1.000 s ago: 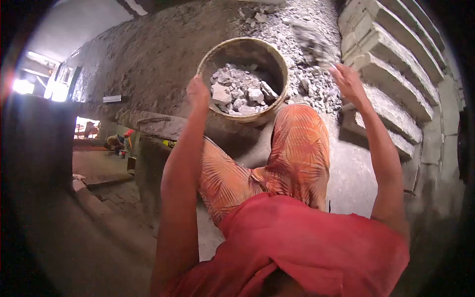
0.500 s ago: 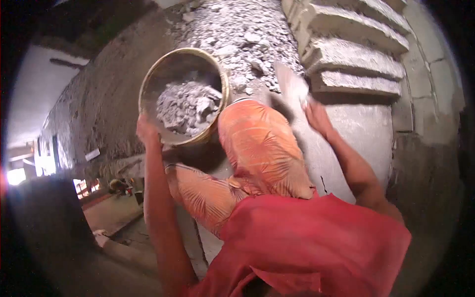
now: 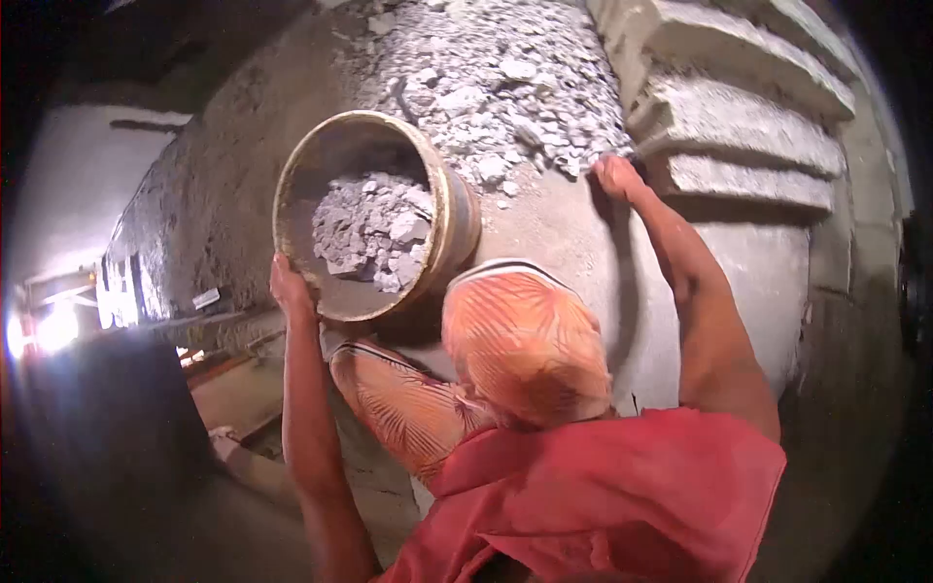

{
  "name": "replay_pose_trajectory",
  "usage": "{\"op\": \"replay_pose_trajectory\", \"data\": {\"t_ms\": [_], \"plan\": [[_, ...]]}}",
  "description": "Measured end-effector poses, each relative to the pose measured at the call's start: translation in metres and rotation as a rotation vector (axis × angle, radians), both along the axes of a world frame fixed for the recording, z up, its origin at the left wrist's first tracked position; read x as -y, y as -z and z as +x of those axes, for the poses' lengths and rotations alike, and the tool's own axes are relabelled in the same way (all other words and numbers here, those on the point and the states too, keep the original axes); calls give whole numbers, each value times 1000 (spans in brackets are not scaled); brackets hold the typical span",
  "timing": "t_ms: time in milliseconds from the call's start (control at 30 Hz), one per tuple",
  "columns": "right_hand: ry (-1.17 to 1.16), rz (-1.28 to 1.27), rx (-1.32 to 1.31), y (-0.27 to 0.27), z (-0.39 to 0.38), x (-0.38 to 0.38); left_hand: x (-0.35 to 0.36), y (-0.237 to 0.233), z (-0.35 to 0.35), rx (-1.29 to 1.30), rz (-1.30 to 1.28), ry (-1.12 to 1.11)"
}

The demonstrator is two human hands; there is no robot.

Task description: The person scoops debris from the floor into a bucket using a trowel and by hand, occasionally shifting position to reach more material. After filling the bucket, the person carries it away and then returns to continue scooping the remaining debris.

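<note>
**Desk:** A bare grey concrete floor point(image 3: 554, 233) on a building site, seen from above the worker's head. What lies on it?

**Photographer:** A spread heap of broken grey concrete rubble point(image 3: 486, 68) at twelve o'clock. It runs up against a stack of rough grey concrete blocks point(image 3: 739, 107) at one to two o'clock. At ten o'clock from the centre is a round, deep pan with a yellowish rim point(image 3: 455, 219). It is part filled with loose grey chunks point(image 3: 374, 228) of the same stuff.

**Desk:** Standing flat or tipped?

**Photographer:** This angle does not settle it. The pan's far side is just beside the foot of the heap, which I judge puts it within one arm's swing of the rubble. The left hand point(image 3: 290, 287) is on the near rim, at the pan's seven o'clock, with the fingers hooked over the edge. That grip looks meant to steady the pan.

**Desk:** And the other hand?

**Photographer:** The right hand point(image 3: 614, 177) is at full stretch at one o'clock. It touches the heap's edge, just beside the lowest block. The fingers are bunched tight, knuckles up, and I cannot tell whether they close on any pieces.

**Desk:** Anything else for the caption?

**Photographer:** A bent knee in an orange leaf-patterned garment point(image 3: 525, 340) sits at centre, between the two arms. A red cloth point(image 3: 622, 496) is at six o'clock, and a bright opening point(image 3: 44, 330) at nine o'clock.
</note>
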State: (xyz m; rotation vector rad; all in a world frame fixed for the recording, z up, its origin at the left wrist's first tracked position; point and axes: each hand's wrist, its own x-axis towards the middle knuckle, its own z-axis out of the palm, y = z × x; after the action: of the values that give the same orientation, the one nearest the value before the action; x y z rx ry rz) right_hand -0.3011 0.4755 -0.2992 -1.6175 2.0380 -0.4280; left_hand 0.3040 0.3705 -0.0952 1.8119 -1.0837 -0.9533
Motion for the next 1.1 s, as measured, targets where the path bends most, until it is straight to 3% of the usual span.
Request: {"op": "replay_pose_trajectory", "data": {"t_ms": [33,100,133,167,233,300,333,367,433,567,667,767,867,933,1033,1100], "plan": [[56,4,12,2,4,31,-4,-5,-6,6,-19,-27],[96,14,-80,2,16,65,-9,-16,-16,332,-55,0],[155,-3,-14,1,22,68,-4,-5,-11,225,-38,-117],[113,-67,-79,57,13,79,-1,-3,-5,224,-54,-141],[239,-113,-19,18,37,66,1,5,1,404,-137,-11],[220,-177,-13,22,45,57,1,3,0,265,-152,21],[200,-244,-74,21,52,54,-6,-11,-12,406,-131,39],[-35,-239,-226,17,49,48,-9,-21,-18,547,-106,60],[146,-185,-134,4,55,43,-2,-6,-5,489,-120,9],[18,-191,-263,-41,48,21,-3,-7,-9,473,-124,25],[18,-234,-158,-64,36,19,-5,-9,-13,431,-148,11],[-30,-289,-214,-53,4,28,-13,-29,-31,350,-143,-27],[-135,-305,-269,-165,27,19,-12,-24,-25,322,-137,-67],[-56,-248,-226,-188,29,27,-8,-15,-22,351,-159,-87],[-171,-393,-284,-222,26,39,-8,-19,-21,379,-77,-61],[-168,-270,-209,-292,56,44,-8,-19,-19,293,-74,-85]]}}
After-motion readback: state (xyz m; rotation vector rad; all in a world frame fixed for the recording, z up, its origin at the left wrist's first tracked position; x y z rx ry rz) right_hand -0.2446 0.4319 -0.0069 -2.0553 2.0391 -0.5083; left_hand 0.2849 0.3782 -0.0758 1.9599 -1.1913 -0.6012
